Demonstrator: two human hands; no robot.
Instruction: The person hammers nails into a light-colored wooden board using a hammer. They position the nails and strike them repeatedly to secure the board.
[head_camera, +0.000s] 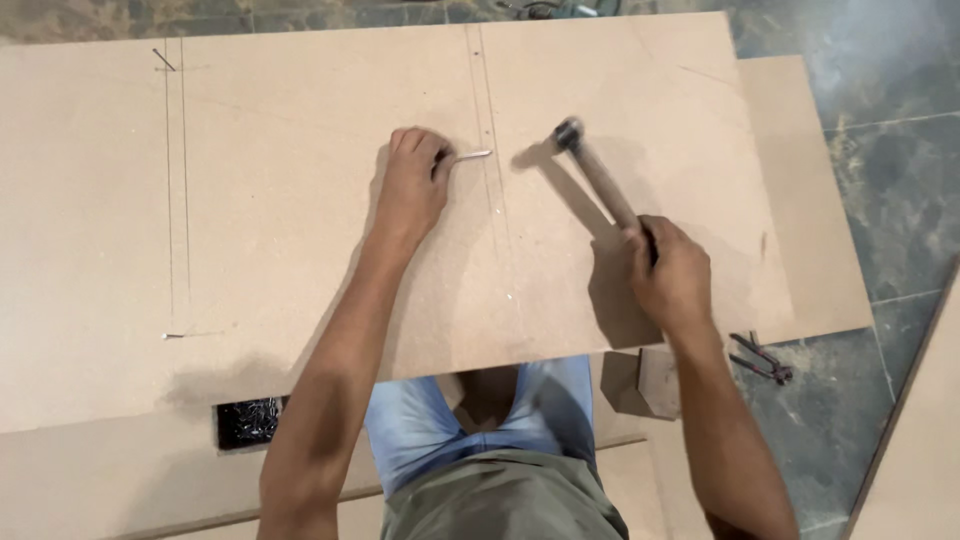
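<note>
Fibreboard sheet (300, 200) over tiled floor; left hand (410, 185) pinches a nail (474, 155) on the pencil line, right hand (668, 270) fisted around raised hammer (597, 172); pliers (760, 358) near right

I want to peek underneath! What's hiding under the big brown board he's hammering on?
Under the big brown board another flat board sticks out on the right, and a box of dark nails peeks out by the near edge. Whatever sits beneath the middle is covered.
</note>
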